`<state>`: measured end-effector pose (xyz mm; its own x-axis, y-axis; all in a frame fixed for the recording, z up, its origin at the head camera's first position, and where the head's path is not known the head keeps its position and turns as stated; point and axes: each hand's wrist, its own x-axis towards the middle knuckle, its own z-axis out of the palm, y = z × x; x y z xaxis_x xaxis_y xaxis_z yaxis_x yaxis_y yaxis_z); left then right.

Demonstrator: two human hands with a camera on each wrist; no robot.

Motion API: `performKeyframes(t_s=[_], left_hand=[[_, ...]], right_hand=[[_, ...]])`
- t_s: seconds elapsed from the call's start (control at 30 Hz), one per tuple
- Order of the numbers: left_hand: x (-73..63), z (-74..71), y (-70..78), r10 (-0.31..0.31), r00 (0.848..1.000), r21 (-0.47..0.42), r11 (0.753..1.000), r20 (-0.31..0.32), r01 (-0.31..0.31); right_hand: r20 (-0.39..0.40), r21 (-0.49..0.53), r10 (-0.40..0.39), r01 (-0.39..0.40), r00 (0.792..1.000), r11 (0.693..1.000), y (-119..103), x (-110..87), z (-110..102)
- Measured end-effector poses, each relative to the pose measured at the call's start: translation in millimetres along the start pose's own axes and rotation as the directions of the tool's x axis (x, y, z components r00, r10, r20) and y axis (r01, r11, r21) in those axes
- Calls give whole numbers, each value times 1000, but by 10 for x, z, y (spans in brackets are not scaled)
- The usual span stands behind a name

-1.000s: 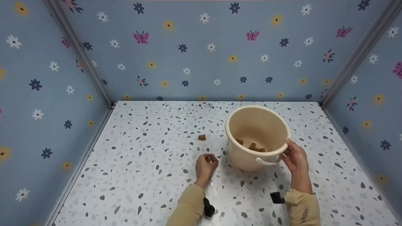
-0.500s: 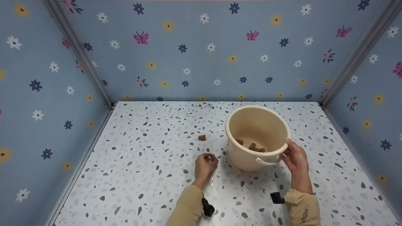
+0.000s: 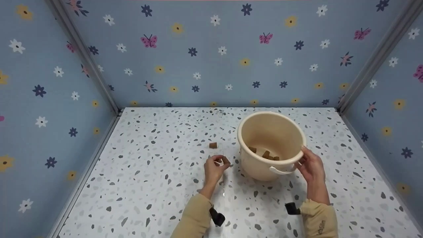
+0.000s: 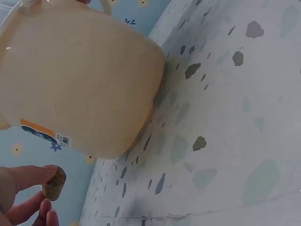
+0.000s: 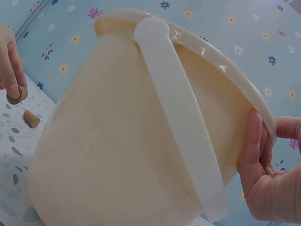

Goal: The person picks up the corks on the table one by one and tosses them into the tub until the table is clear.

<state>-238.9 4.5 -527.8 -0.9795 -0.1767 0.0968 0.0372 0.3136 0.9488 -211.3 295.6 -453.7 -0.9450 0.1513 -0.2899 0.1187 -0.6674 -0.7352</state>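
Observation:
My left hand [image 3: 213, 170] pinches a cork stopper [image 4: 54, 185] between thumb and fingers, left of a cream plastic bucket [image 3: 259, 170]. In the left wrist view that cork is held apart from the bucket's wall. My right hand [image 3: 311, 165] grips the bucket's rim on the right, thumb and fingers on either side of it, as the right wrist view shows. Several corks [image 3: 266, 154] lie on the bucket's bottom. Another cork [image 3: 213, 145] lies on the table just beyond my left hand. The bucket's white handle [image 5: 183, 122] hangs down its near side.
The speckled white table [image 3: 148, 172] stretches around the bucket. Blue flowered panels [image 3: 211, 53] enclose it at the back and both sides, joined by grey metal posts [image 3: 82, 56]. A label [image 4: 44, 134] is stuck on the bucket.
My left hand has moved slightly forward and up from the table, and a cork now shows between its fingers. The right hand and the bucket have stayed put.

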Motion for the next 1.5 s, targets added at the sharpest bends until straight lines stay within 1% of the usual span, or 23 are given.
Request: performKeyframes(t_s=[0.1, 0.3, 0.4, 0.57, 0.67, 0.73, 0.8, 0.9, 0.97, 1.03, 1.13, 1.23, 1.3, 1.37, 1.5], left_hand=[[2, -42, 71, 26, 1000, 10, 1000, 3, -27], [-7, -127, 251, 67, 998, 0, 998, 3, -67], [-24, -165, 345, 104, 995, -5, 995, 0, -104], [-55, -224, 515, 182, 983, -10, 983, -12, -182], [-64, -254, 629, 212, 977, -18, 977, -5, -212], [-71, -273, 706, 219, 976, -14, 976, 3, -219], [-73, -285, 782, 238, 971, -9, 971, 8, -238], [-74, -293, 886, 281, 960, -8, 960, 11, -281], [-69, -290, 945, 312, 950, -13, 950, 15, -312], [-57, -277, 997, 324, 946, -13, 946, 23, -324], [-37, -244, 1068, 329, 944, 15, 944, 35, -330], [-12, -196, 1126, 322, 946, 53, 944, 46, -324], [8, -161, 1163, 322, 945, 56, 944, 56, -324], [32, -122, 1192, 320, 945, 37, 946, 72, -323], [79, -40, 1226, 330, 939, 6, 943, 95, -332]], right_hand=[[10, 4, -7, 7, 1000, 1000, 1, -1, 0], [23, 3, -17, 17, 1000, 1000, 8, 8, 3], [22, -2, -19, 19, 1000, 1000, 10, 10, 3], [16, -1, -10, 10, 1000, 1000, 8, 15, -4], [24, 1, -9, 9, 1000, 1000, 7, 15, -8], [32, 2, -14, 14, 999, 1000, 9, 11, -7], [27, -2, -21, 21, 999, 1000, 13, 10, -7], [13, -2, -28, 28, 1000, 1000, 18, 5, -4], [7, 3, -28, 28, 1000, 1000, 19, 3, -4], [7, 5, -27, 27, 1000, 1000, 19, 1, -1], [4, 5, -26, 26, 1000, 1000, 19, 1, -1], [4, -3, -27, 27, 1000, 1000, 19, 2, -3], [10, -8, -29, 29, 1000, 1000, 19, 5, -4], [20, -8, -30, 31, 999, 1000, 19, 10, -5], [29, 3, -28, 28, 999, 1000, 21, 22, -9]])
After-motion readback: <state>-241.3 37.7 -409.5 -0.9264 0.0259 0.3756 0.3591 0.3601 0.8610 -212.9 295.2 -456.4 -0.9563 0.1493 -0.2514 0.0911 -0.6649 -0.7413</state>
